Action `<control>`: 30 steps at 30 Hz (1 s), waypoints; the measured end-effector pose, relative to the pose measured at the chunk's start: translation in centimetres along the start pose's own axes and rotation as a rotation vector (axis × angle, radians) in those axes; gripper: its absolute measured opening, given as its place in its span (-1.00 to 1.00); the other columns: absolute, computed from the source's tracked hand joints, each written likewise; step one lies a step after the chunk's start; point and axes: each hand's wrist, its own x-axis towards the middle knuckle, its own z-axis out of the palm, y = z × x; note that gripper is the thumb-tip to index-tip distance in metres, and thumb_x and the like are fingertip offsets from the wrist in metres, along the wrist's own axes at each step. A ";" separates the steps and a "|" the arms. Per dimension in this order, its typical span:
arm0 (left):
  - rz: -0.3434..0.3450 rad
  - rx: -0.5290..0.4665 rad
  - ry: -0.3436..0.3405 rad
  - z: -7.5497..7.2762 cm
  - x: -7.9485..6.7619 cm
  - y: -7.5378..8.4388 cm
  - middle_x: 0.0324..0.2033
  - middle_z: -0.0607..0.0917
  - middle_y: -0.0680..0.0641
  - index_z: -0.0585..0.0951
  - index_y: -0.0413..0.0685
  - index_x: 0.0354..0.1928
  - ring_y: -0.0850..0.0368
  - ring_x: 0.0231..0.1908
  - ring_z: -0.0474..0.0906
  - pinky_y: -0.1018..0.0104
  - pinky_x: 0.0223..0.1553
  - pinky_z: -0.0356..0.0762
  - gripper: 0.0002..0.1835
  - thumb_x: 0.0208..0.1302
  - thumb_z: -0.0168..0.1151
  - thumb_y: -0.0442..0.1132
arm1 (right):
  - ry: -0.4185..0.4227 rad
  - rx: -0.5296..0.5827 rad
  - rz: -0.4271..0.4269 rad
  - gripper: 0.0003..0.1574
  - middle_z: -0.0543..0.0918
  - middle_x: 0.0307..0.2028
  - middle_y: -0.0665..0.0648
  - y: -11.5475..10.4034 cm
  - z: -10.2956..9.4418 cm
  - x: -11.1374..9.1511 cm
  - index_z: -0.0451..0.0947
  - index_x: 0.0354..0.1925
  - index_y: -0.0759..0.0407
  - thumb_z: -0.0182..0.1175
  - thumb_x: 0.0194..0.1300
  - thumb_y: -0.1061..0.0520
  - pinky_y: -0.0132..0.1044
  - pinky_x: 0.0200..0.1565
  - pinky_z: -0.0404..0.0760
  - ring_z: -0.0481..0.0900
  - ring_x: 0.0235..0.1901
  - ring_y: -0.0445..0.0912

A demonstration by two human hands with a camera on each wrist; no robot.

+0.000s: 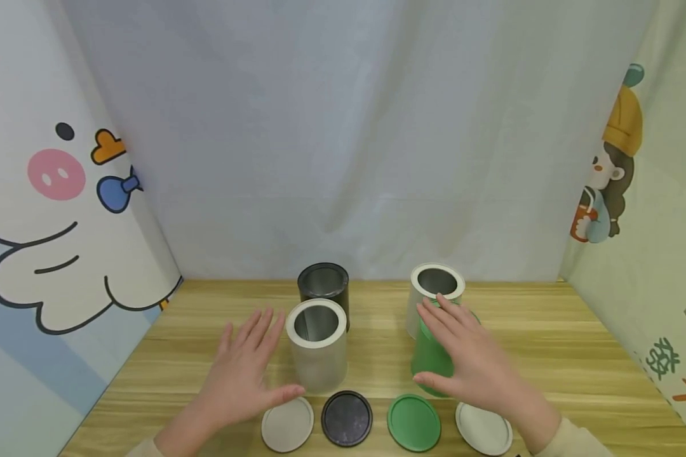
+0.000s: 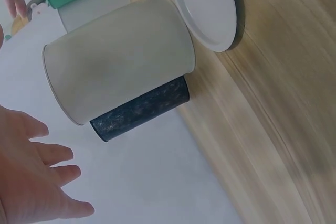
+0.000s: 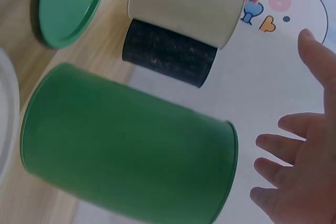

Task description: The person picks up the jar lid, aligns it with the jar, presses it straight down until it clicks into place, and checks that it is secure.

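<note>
My left hand (image 1: pixel 244 374) hovers with fingers spread just left of a beige-white can (image 1: pixel 320 358), which stands upright without its lid. Over the green can (image 1: pixel 429 365) my right hand (image 1: pixel 465 352) is held with straight fingers, hiding part of it in the head view. A gap shows between that hand and the green can (image 3: pixel 126 145) in the right wrist view. Behind the beige can stands a black can (image 1: pixel 323 282), open at the top. A white can (image 1: pixel 436 282) is behind the green one. Neither hand grips anything.
Four round lids lie in a row at the front: a beige lid (image 1: pixel 288 424), a black lid (image 1: pixel 347 418), a green lid (image 1: pixel 414 423) and a white lid (image 1: pixel 483 428). The wooden table (image 1: pixel 206 317) ends at a grey curtain (image 1: pixel 320 139), with printed cloths at both sides.
</note>
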 end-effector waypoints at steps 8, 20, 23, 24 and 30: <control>0.005 -0.013 0.013 0.5 -0.8 -0.4 0.42 0.28 -0.27 0.25 -0.21 0.47 -0.29 0.39 0.17 -0.46 0.30 -0.02 0.23 -0.04 0.20 0.58 | 0.046 0.086 -0.087 0.16 0.34 0.40 0.17 -1.7 2.1 0.2 0.25 0.46 0.21 0.37 0.13 -0.36 -0.16 0.45 0.07 0.20 0.41 0.15; 0.012 -0.052 -0.009 3.0 -2.8 -1.7 0.33 0.42 -0.28 0.35 -0.31 0.39 -0.28 0.31 0.31 -0.43 0.24 0.16 0.19 -0.11 0.39 0.45 | 0.013 0.144 -0.134 0.11 0.48 0.30 0.20 -3.3 6.0 0.4 0.38 0.36 0.28 0.49 0.01 -0.28 0.05 0.19 0.50 0.34 0.33 0.13; 0.024 -0.074 -0.009 3.5 -3.2 -1.9 0.31 0.44 -0.27 0.37 -0.30 0.38 -0.28 0.30 0.33 -0.45 0.21 0.18 0.18 -0.13 0.40 0.45 | -0.045 0.189 -0.113 0.09 0.47 0.31 0.16 -3.8 7.0 0.3 0.37 0.38 0.23 0.47 0.05 -0.27 0.06 0.17 0.51 0.34 0.33 0.11; 0.032 -0.079 -0.008 3.6 -3.3 -2.0 0.30 0.45 -0.27 0.38 -0.29 0.38 -0.28 0.29 0.33 -0.45 0.20 0.20 0.18 -0.13 0.41 0.45 | -0.067 0.203 -0.106 0.08 0.47 0.31 0.15 -4.0 7.4 0.2 0.36 0.39 0.21 0.46 0.06 -0.27 0.07 0.17 0.51 0.34 0.34 0.11; 0.102 -0.091 -0.003 4.3 -3.8 -2.3 0.27 0.48 -0.28 0.43 -0.35 0.32 -0.26 0.26 0.39 -0.39 0.16 0.31 0.16 -0.11 0.36 0.48 | -0.154 0.233 -0.108 0.06 0.44 0.33 0.11 -4.7 9.1 0.1 0.34 0.41 0.17 0.45 0.10 -0.27 0.08 0.21 0.47 0.33 0.34 0.10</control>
